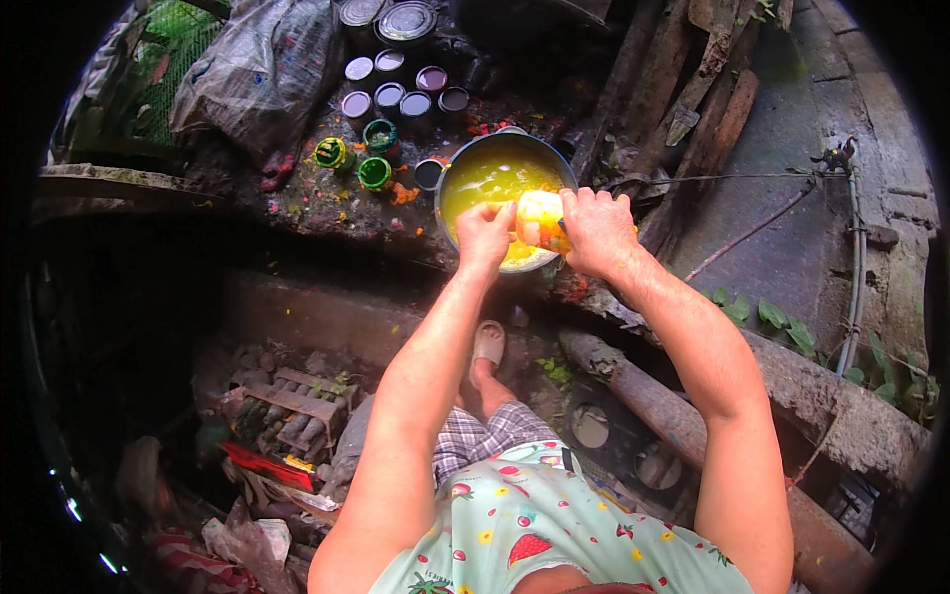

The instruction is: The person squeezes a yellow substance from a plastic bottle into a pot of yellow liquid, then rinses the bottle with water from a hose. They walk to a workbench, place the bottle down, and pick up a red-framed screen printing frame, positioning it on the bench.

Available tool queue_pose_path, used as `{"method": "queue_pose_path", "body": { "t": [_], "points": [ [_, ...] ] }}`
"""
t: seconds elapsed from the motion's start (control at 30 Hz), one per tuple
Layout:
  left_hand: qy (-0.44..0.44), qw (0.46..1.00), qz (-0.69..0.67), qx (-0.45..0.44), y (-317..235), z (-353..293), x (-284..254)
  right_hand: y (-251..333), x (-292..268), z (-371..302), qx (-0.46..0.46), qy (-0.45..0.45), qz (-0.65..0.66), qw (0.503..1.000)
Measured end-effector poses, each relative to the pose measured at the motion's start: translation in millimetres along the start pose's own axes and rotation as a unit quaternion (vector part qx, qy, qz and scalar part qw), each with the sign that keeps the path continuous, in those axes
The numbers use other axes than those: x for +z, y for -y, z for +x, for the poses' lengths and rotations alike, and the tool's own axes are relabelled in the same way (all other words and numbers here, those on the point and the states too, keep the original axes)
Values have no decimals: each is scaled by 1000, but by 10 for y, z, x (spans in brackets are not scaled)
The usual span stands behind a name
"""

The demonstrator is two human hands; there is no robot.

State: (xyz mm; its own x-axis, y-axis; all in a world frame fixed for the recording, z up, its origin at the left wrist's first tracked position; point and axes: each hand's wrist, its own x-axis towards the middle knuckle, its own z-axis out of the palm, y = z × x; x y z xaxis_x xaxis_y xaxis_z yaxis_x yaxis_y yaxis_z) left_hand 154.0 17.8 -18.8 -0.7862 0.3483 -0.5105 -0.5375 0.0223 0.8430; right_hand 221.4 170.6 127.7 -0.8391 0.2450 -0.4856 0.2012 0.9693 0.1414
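A round basin (447, 163) of cloudy yellow liquid stands on the paint-splattered ledge ahead of me. My right hand (600, 233) grips a small white tub (539, 220), smeared yellow and orange and tipped over the basin's near part. Close against the tub's left side is my left hand (484, 236), its fingers pinched together over the basin's edge. Whatever lies between those fingertips is too small to make out. Left of the basin sit a dark little can (428, 175) and open paint cans with green (375, 173) and yellow (332, 153) inside.
Several lidded cans (416, 103) stand farther back, beside a grey plastic sheet (259, 79). Wooden planks (727, 109) lean at the right. A thick log or pipe (643, 396) and rubble (297, 406) lie below the ledge, around my foot (487, 346).
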Motion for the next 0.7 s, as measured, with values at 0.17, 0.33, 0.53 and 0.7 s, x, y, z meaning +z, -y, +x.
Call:
{"method": "queue_pose_path", "body": {
  "t": [0.17,0.33,0.53,0.7],
  "points": [
    [31,992,55,110,24,-82,-129,4,-27,65,26,1,3,1000],
    [56,997,43,19,-114,-132,-149,33,-49,72,9,-11,-27,1000],
    [51,950,-249,-183,-207,-73,-123,158,-12,34,-2,-66,-42,997],
    [52,965,-235,-106,-47,-69,-121,159,-8,55,-9,-88,-22,996]
  ]
}}
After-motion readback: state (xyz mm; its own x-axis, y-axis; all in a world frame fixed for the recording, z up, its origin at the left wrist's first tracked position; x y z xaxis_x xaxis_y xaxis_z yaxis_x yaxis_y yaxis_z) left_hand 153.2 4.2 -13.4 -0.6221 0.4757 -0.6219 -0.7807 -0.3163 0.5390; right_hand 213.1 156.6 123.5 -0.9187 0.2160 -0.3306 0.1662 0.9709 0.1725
